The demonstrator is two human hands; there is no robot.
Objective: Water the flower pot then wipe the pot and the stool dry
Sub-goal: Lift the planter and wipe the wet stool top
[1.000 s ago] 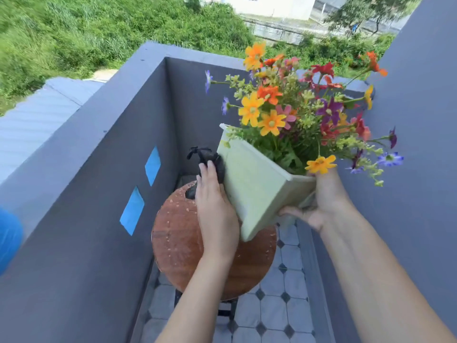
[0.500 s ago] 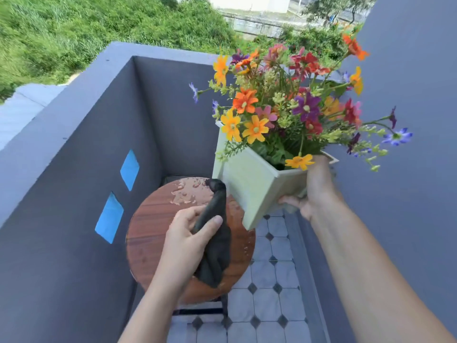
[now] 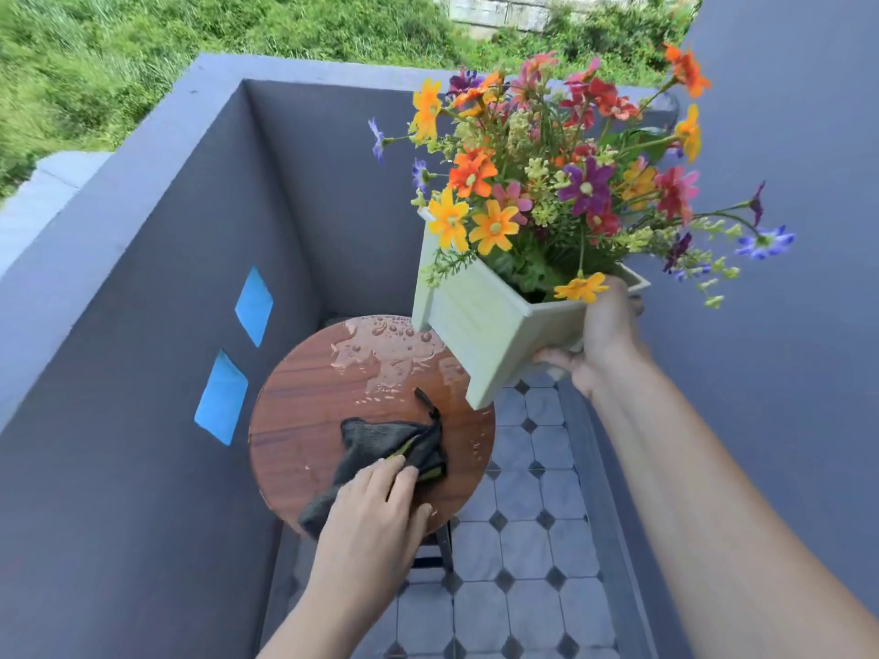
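Note:
A pale green square flower pot (image 3: 480, 330) full of orange, yellow, red and purple flowers (image 3: 556, 178) hangs tilted in the air above the stool's right edge. My right hand (image 3: 601, 335) grips it at the near rim and underside. Below it stands a round wooden stool (image 3: 304, 401) with water drops and puddles on its far half. A dark grey cloth (image 3: 395, 444) lies on the near part of the seat. My left hand (image 3: 371, 516) presses down on the cloth with its fingers laid flat.
Grey balcony walls (image 3: 157, 325) close in on the left and far side, with two blue patches (image 3: 254, 304) on the left wall. Another grey wall (image 3: 785, 373) rises on the right. A tiled floor (image 3: 523, 563) runs below. Grass lies beyond the wall.
My left hand came off the pot's side with the cloth, dropped down and now presses it onto the stool seat. The pot stays lifted in my right hand, now held more upright.

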